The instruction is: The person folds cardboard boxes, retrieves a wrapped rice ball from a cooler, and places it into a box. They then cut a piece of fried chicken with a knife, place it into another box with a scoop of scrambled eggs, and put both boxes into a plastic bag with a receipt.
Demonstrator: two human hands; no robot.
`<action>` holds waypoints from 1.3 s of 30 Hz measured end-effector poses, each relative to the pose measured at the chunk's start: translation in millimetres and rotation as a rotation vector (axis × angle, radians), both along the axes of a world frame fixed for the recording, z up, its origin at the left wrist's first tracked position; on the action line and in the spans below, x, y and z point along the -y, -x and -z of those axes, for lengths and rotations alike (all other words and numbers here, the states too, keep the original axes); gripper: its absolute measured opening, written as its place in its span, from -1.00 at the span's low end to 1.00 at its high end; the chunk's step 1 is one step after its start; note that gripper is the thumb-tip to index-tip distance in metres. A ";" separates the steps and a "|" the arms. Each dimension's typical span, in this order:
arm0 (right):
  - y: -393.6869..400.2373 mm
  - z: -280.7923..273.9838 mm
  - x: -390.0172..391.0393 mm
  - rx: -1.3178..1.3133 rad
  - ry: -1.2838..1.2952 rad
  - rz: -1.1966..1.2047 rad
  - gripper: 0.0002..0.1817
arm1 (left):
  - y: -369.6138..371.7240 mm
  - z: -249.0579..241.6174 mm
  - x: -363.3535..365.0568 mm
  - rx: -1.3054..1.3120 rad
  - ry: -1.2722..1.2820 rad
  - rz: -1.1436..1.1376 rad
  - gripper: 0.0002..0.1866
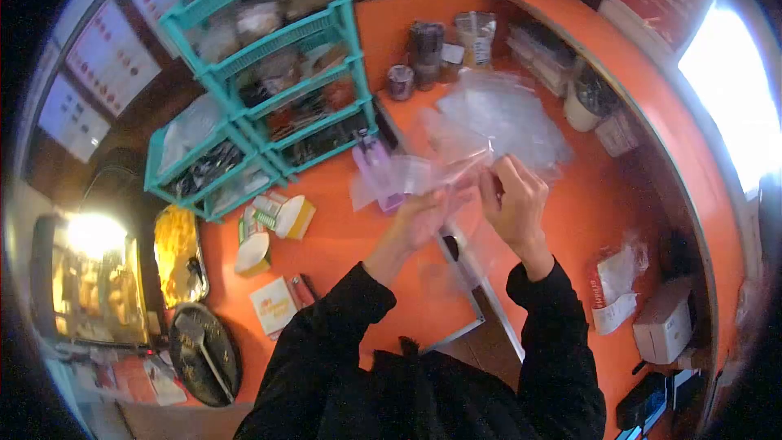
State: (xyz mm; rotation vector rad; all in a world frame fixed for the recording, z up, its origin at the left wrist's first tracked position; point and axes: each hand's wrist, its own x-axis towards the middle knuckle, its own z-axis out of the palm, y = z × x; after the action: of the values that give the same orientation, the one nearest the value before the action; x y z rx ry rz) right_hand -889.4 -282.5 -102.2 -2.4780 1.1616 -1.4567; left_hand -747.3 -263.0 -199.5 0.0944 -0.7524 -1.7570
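Observation:
Both hands are raised over the orange counter in the middle of the view. My left hand [422, 216] is closed on a thin clear plastic bag [464, 169], which is blurred. My right hand [515, 200] pinches the same bag near its right edge, with its fingers bent. Just beyond the hands, a pile of clear plastic bags [513, 118] lies on the counter. To the left of my left hand stands a purple container [376, 167] with a dark top, partly behind clear plastic.
Teal stacked baskets [269, 134] stand at the back left. Further left are a tray of yellow food [177, 254] and a black pan [205, 354] with a utensil. Jars [425, 53] stand at the back; a white box [664, 322] is at right, beneath an orange shelf [619, 73].

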 end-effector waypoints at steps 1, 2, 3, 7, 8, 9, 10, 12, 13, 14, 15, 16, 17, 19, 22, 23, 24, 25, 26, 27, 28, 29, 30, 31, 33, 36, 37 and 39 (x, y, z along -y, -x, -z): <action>-6.9 7.1 -10.8 -0.008 -0.020 -0.020 -0.78 | -10.9 3.8 -11.4 0.141 0.073 -0.087 -0.47; -13.8 14.1 -21.6 -0.017 -0.041 -0.040 -0.78 | -9.7 -5.7 -31.3 0.175 -0.093 -0.182 -0.52; -21.8 20.7 -34.9 -0.028 -0.067 -0.102 -0.78 | -8.5 -15.0 -51.2 0.203 -0.262 -0.274 -0.57; -62.5 68.9 -88.9 -0.075 -0.006 -0.172 -0.81 | -41.8 49.8 -106.3 0.149 -0.514 -0.376 -0.51; -67.7 81.0 -102.9 -0.111 -0.110 -0.227 -0.83 | -49.0 56.5 -127.7 0.171 -0.552 -0.408 -0.48; -75.8 90.7 -120.5 -0.110 -0.212 -0.261 -0.82 | -53.7 61.0 -151.0 0.218 -0.628 -0.531 -0.46; -82.7 99.3 -137.0 -0.112 -0.312 -0.286 -0.82 | -55.7 57.3 -173.3 0.266 -0.702 -0.647 -0.44; -97.9 113.4 -166.5 -0.079 -0.597 -0.381 -0.79 | -67.9 70.3 -209.9 0.353 -0.713 -0.732 -0.40; -106.0 121.2 -180.3 -0.038 -0.784 -0.435 -0.77 | -79.1 94.7 -224.2 0.391 -0.652 -0.705 -0.39; -111.2 141.6 -191.4 -0.046 -0.878 -0.503 -0.76 | -88.0 99.8 -237.0 0.428 -0.585 -0.675 -0.37; -117.8 159.5 -200.3 -0.054 -0.974 -0.566 -0.75 | -92.7 103.7 -250.3 0.395 -0.577 -0.702 -0.42; -125.7 175.0 -208.0 0.101 -1.079 -0.646 -0.75 | -95.6 94.7 -263.6 0.361 -0.570 -0.725 -0.47; -134.3 187.2 -214.9 0.260 -1.177 -0.722 -0.74 | -98.1 89.9 -273.1 0.328 -0.557 -0.747 -0.52; -139.6 191.3 -228.8 0.362 -1.275 -0.753 -0.75 | -106.1 95.8 -289.6 0.190 -0.606 -0.813 -0.54; -144.7 188.8 -247.8 0.196 -1.097 -0.582 -0.77 | -122.0 99.0 -317.8 0.145 -0.569 -0.859 -0.56; -143.1 203.9 -244.4 0.146 -0.916 -0.496 -0.78 | -125.2 92.8 -326.5 0.166 -0.510 -0.864 -0.56; -138.6 218.2 -239.2 0.097 -0.736 -0.409 -0.78 | -127.4 85.4 -336.4 0.187 -0.454 -0.868 -0.57; -124.9 229.2 -225.2 0.095 -0.738 -0.330 -0.81 | -126.7 73.7 -345.7 0.241 -0.432 -0.870 -0.58; -115.6 238.6 -215.7 0.094 -0.739 -0.251 -0.84 | -126.2 61.9 -355.0 0.295 -0.411 -0.873 -0.59; -118.3 247.4 -218.2 0.193 -0.840 -0.340 -0.86 | -125.5 50.4 -364.3 0.349 -0.388 -0.876 -0.60; -119.8 255.1 -221.3 0.291 -0.942 -0.429 -0.88 | -128.7 63.8 -373.2 0.465 -0.320 -0.848 -0.62; -126.7 242.7 -233.8 0.396 -1.044 -0.513 -0.88 | -131.0 70.2 -382.0 0.585 -0.253 -0.812 -0.64; -136.6 233.4 -255.6 0.405 -1.137 -0.593 -0.85 | -132.6 75.2 -386.2 0.547 -0.309 -0.833 -0.67; -154.4 206.0 -285.5 0.412 -1.228 -0.675 -0.81 | -134.3 76.4 -387.4 0.508 -0.364 -0.854 -0.70; -169.0 241.2 -296.8 -0.015 -0.641 -0.481 -0.77 | -148.1 74.2 -391.2 0.257 -0.467 -0.843 -0.74; -165.0 279.1 -291.2 -0.245 -0.512 -0.249 -0.73 | -165.9 50.4 -407.9 -0.047 -0.602 -0.856 -0.80; -156.4 283.6 -288.1 -0.263 -0.598 -0.189 -0.71 | -152.7 55.7 -415.6 -0.055 -0.637 -0.701 -0.82; -154.0 249.4 -277.2 -0.319 -0.566 -0.120 -0.73 | -119.7 71.6 -432.8 -0.078 -0.692 -0.400 -0.86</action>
State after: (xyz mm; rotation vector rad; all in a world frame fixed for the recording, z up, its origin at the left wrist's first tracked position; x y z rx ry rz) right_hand -735.3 -5.4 -351.6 -2.3513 1.2253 -0.5947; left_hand -627.6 169.8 -271.1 0.5961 -0.0299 -1.5482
